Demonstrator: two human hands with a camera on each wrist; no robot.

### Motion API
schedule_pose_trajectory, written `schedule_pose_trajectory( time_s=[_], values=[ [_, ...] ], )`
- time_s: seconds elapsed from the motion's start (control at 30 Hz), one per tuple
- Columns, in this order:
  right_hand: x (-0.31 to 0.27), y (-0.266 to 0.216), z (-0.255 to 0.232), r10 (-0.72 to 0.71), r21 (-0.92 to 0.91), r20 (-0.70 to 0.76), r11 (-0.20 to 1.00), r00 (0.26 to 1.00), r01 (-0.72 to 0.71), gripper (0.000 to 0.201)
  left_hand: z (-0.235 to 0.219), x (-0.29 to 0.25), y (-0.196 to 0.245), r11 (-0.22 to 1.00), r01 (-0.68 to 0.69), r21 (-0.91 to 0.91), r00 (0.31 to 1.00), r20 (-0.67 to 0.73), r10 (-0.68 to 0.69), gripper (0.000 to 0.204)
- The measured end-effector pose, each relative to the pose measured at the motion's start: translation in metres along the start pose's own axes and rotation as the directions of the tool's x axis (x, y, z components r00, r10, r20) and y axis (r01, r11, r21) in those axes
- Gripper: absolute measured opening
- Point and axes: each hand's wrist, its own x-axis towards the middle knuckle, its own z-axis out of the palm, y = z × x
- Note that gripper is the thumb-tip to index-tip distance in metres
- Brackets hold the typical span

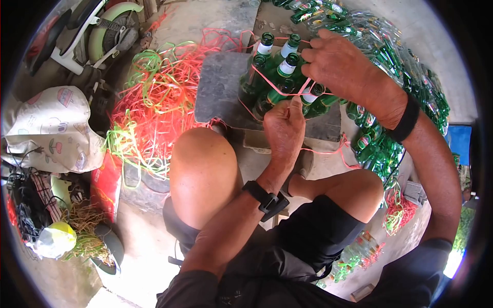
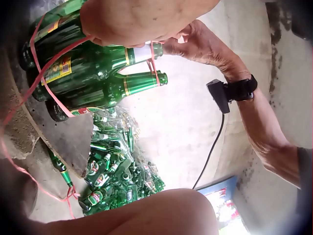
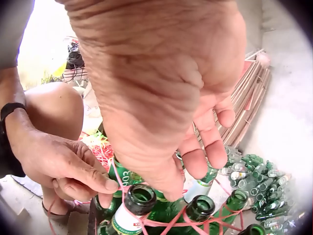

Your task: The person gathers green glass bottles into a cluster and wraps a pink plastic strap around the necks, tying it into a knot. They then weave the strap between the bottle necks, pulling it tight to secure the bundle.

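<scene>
A bundle of green beer bottles (image 1: 272,92) stands upright on a dark slab (image 1: 221,87), with pink plastic strap (image 1: 264,78) looped around the necks and bodies. At the near side of the necks, my left hand (image 1: 285,128) pinches the strap between thumb and fingers. My right hand (image 1: 341,64) reaches over the far right of the bundle, thumb down among the bottle mouths (image 3: 200,208). Its other fingers (image 3: 213,152) are loosely bent; the index fingertip is mostly hidden, and I cannot tell if thumb and index grip strap. A loose strap tail (image 2: 19,107) trails below.
A large heap of empty bottles (image 1: 380,56) curves along the wall at the right. Tangled red and green strap (image 1: 154,97) lies left of the slab. My bent knees (image 1: 205,169) flank the work. A wheeled vehicle (image 1: 110,36) and a printed cloth bag (image 1: 54,128) stand at left.
</scene>
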Motion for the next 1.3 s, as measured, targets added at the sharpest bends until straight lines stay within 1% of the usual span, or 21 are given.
schedule_pose_trajectory(
  time_s=[0.13, 0.2, 0.23, 0.3, 0.43, 0.5, 0.53, 0.6, 0.7, 0.83, 0.9, 0.93, 1.0, 1.03, 1.1, 1.13, 1.2, 1.23, 1.3],
  values=[
    [-0.001, 0.015, 0.0, 0.008, -0.018, 0.007, 1.0, 1.0, -0.008, 0.003, 0.0, 0.001, 0.0, 1.0, -0.01, 0.019, 1.0, 0.012, 0.01, 0.038],
    [0.0, 0.021, -0.001, 0.014, 0.07, -0.096, 0.998, 0.995, -0.007, 0.013, 0.001, 0.002, -0.003, 0.997, -0.048, 0.056, 0.999, 0.018, 0.048, 0.042],
    [0.0, 0.024, 0.0, 0.013, 0.067, -0.094, 0.998, 0.995, -0.006, 0.013, 0.001, 0.002, -0.003, 0.997, -0.049, 0.053, 0.999, 0.018, 0.048, 0.042],
    [0.0, 0.029, 0.002, 0.041, 0.074, -0.045, 0.997, 0.998, -0.038, 0.02, 0.003, 0.001, -0.003, 0.999, -0.033, 0.018, 0.999, 0.003, 0.032, 0.039],
    [0.001, 0.034, 0.001, 0.017, 0.104, -0.017, 0.994, 1.0, -0.015, 0.025, 0.003, -0.002, 0.003, 1.0, 0.004, -0.011, 1.0, 0.007, -0.004, 0.037],
    [0.004, 0.035, -0.001, 0.064, 0.137, 0.024, 0.988, 0.998, -0.066, 0.029, 0.002, -0.002, 0.004, 0.997, 0.071, -0.02, 0.997, 0.042, -0.07, 0.034],
    [0.005, 0.036, 0.0, 0.064, 0.135, 0.024, 0.989, 0.998, -0.067, 0.029, 0.002, -0.002, 0.004, 0.997, 0.07, -0.021, 0.997, 0.042, -0.069, 0.034],
    [0.007, 0.039, 0.004, 0.029, 0.131, -0.05, 0.991, 0.998, -0.022, 0.03, 0.001, -0.002, 0.003, 0.998, 0.058, -0.014, 0.997, 0.048, -0.058, 0.032],
    [0.014, 0.038, 0.019, 0.04, 0.146, -0.07, 0.989, 0.997, -0.03, 0.029, 0.002, -0.002, -0.001, 0.997, 0.07, -0.036, 0.997, 0.038, -0.069, 0.03],
    [0.02, 0.041, 0.019, 0.008, 0.142, -0.1, 0.99, 0.995, 0.006, 0.029, 0.006, -0.003, -0.003, 0.995, 0.076, -0.069, 0.997, 0.04, -0.073, 0.029],
    [0.027, 0.039, 0.022, 0.063, 0.226, -0.005, 0.972, 0.998, -0.06, 0.026, 0.006, -0.003, -0.006, 0.993, 0.087, -0.078, 0.996, 0.027, -0.085, 0.027],
    [0.028, 0.039, 0.027, 0.062, 0.226, -0.007, 0.972, 0.998, -0.059, 0.026, 0.006, -0.003, -0.006, 0.993, 0.085, -0.077, 0.996, 0.025, -0.084, 0.027],
    [0.029, 0.04, 0.036, 0.069, 0.313, -0.052, 0.949, 0.996, -0.049, 0.016, 0.005, -0.003, -0.007, 0.993, 0.067, -0.093, 0.997, 0.041, -0.063, 0.024],
    [0.028, 0.04, 0.041, 0.068, 0.312, -0.052, 0.949, 0.996, -0.049, 0.016, 0.006, -0.003, -0.009, 0.993, 0.066, -0.094, 0.997, 0.041, -0.063, 0.024],
    [0.026, 0.04, 0.051, 0.12, 0.436, -0.23, 0.9, 0.966, -0.008, 0.013, 0.006, -0.003, -0.012, 0.996, 0.048, -0.078, 0.999, 0.025, -0.047, 0.022],
    [0.027, 0.039, 0.05, 0.119, 0.434, -0.231, 0.901, 0.966, -0.007, 0.013, 0.006, -0.003, -0.01, 0.996, 0.047, -0.078, 0.999, 0.025, -0.045, 0.022],
    [0.028, 0.037, 0.046, 0.109, 0.414, -0.157, 0.91, 0.982, -0.035, 0.008, 0.007, -0.005, -0.005, 0.996, 0.061, -0.058, 0.998, -0.01, -0.062, 0.021],
    [0.028, 0.035, 0.046, 0.109, 0.413, -0.156, 0.91, 0.982, -0.036, 0.008, 0.007, -0.005, -0.006, 0.996, 0.06, -0.059, 0.998, -0.008, -0.061, 0.021],
    [0.028, 0.031, 0.045, 0.179, 0.475, -0.216, 0.878, 0.96, -0.056, 0.005, 0.007, -0.004, -0.007, 0.992, 0.076, -0.105, 0.997, -0.002, -0.076, 0.021]
  ],
)
